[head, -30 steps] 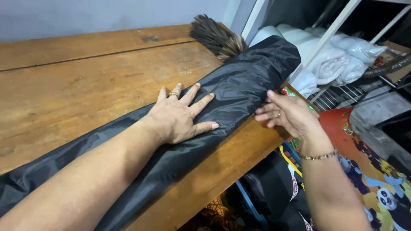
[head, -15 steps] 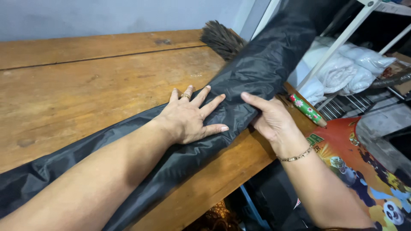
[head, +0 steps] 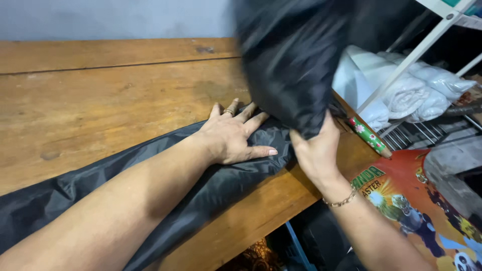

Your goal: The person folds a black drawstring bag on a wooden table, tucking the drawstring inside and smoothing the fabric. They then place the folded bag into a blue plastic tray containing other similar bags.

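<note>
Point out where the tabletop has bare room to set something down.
Bare wood of the table runs from the wall to the black fabric, beyond the left hand. A narrow bare strip follows the near edge. It is crowded around the right hand, lifting the fabric's end.

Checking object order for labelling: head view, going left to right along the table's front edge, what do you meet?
Long black fabric cover lying on the brown wooden table → left hand pressed flat on it → right hand lifting the cover's end → green floral-patterned stick → white plastic-wrapped bundles on a wire rack.
</note>
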